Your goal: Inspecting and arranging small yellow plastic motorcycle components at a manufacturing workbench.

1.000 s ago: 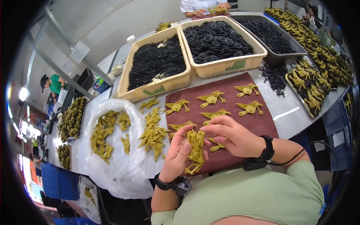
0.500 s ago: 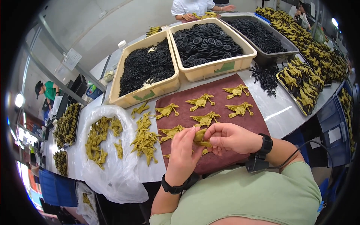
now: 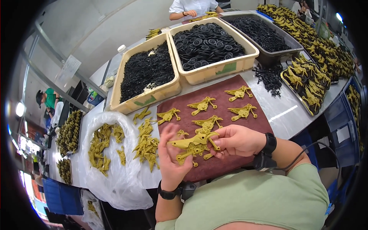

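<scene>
My right hand (image 3: 234, 142) pinches the end of a yellow plastic toy motorcycle frame (image 3: 191, 142) between thumb and fingers, above the near part of a dark red mat (image 3: 245, 126). Around the other end of that frame, my left hand (image 3: 172, 157) is spread, its fingers apart and slightly blurred. Several similar yellow frames lie in rows on the mat, among them one at the mat's far right (image 3: 238, 93) and one at its left edge (image 3: 168, 115). The frames right under my hands are partly hidden.
A pile of yellow parts (image 3: 147, 143) and a clear plastic bag (image 3: 115, 188) of them lie left. Beyond the mat stand cream bins of small black parts (image 3: 111, 103) and black wheels (image 3: 214, 78), plus a dark bin (image 3: 276, 57). Assembled pieces fill a tray (image 3: 310, 111) at right.
The yellow frame has turned from end-on to lying lengthwise in my right hand. My left hand has loosened from it and shifted left, fingers spreading. The whole view shifted slightly.
</scene>
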`<state>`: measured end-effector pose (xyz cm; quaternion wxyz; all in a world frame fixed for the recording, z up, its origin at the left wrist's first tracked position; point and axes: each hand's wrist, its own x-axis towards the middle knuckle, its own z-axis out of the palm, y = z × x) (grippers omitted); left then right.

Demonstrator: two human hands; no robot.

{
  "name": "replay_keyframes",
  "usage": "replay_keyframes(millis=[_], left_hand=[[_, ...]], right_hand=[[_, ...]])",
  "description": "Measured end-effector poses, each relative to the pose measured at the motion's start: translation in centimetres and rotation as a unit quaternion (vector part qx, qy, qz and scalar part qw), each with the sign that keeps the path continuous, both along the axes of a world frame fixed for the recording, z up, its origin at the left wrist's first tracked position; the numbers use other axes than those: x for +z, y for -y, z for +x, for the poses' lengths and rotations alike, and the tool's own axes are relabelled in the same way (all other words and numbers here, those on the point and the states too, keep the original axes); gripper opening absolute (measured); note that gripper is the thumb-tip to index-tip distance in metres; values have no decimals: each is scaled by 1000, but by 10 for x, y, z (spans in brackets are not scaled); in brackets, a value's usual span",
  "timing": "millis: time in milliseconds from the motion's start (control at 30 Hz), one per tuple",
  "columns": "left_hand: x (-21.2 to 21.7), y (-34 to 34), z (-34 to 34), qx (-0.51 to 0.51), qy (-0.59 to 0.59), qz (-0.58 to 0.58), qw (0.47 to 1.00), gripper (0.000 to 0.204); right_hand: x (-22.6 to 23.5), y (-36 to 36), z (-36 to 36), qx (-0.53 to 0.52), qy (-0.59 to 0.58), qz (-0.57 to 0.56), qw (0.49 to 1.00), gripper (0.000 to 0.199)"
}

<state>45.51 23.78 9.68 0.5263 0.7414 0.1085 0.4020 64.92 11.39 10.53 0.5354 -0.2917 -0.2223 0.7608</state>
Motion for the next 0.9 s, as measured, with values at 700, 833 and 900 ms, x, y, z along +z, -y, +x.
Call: replay_keyframes(millis=[700,833,900], left_hand=[[-23,13,3,42,-79,375,923,54],[-18,-24,-11,169,134,10,976,41],[-4,-53,-23,366,-93,169,910,36]], right_hand=[[3,0,-27,21,154,-6,988,14],[1,11,-8,-10,182,-99,978,16],[-6,21,16,-74,198,-108,971,22]])
